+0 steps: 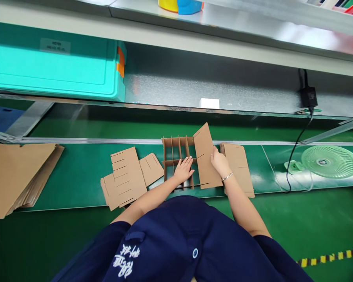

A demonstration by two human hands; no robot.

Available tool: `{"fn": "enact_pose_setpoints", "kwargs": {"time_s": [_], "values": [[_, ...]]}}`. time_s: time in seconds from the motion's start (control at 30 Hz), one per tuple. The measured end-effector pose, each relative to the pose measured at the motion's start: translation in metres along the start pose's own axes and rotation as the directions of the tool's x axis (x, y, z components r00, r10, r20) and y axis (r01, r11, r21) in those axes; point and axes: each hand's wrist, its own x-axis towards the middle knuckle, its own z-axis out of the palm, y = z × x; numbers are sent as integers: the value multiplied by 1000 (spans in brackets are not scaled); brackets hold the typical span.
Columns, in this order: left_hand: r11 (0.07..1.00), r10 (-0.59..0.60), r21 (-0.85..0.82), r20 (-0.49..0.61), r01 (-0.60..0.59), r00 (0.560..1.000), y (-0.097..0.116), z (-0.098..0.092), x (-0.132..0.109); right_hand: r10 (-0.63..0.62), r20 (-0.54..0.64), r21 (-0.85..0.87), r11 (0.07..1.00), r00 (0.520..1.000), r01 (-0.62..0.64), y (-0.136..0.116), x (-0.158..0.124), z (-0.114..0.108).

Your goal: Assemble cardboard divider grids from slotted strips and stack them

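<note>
A brown cardboard divider grid, made of interlocked upright strips, stands on the green bench in front of me. My left hand rests on top of it, fingers stretched out over the strips. Gripped in my right hand is a slotted cardboard panel, held by its right edge. The panel leans at the grid's right end, its slots facing the long strips there. Whether the slots are fully engaged, I cannot tell. My right thumb and fingertips are partly hidden.
Slotted cardboard sheets and a smaller piece lie left of the grid. More cardboard stacks sit at the right and far left. A green fan, a black cable and a teal box are around.
</note>
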Motion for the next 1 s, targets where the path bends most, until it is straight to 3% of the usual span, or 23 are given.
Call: {"fn": "enact_pose_setpoints", "kwargs": {"time_s": [0.33,0.7,1.0], "values": [[1000,-17,-6,4,17,1000,0,-1,0,-13,30,-40,999,999,15,-22,16,14],[999,-30,-27,36,31,999,2,-3,1,-38,65,-126,991,997,46,-47,9,31],[997,-40,-67,22,41,999,4,-2,2,-82,131,-108,990,988,96,-21,12,31]]}}
